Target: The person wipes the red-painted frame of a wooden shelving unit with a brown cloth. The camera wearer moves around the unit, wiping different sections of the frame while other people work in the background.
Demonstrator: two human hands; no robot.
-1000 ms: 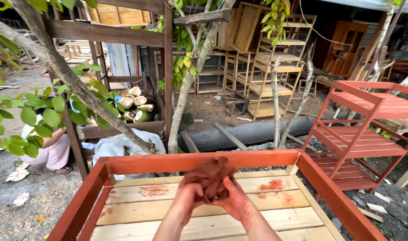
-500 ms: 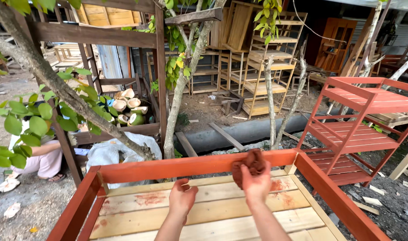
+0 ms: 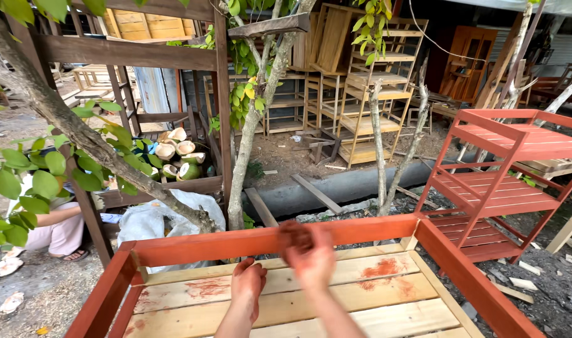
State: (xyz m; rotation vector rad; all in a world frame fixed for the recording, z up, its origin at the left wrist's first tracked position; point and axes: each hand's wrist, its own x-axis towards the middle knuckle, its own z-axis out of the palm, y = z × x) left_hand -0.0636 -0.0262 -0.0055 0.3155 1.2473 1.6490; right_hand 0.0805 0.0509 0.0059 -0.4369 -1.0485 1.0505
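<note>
A stained right hand (image 3: 311, 253) grips a reddish rag (image 3: 293, 233) above the red-painted wooden frame (image 3: 267, 238). The left hand (image 3: 247, 285) rests on bare slats (image 3: 336, 300), fingers loosely open.

A bulging white plastic sack (image 3: 149, 223) lay on the ground at the tree's foot, just behind the far rail of the red-stained frame; no labels, signs or screens showed.

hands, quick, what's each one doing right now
Left hand: flat on the slats, holding nothing.
Right hand: blurred, closed on a stained rag by the red rail.
</note>
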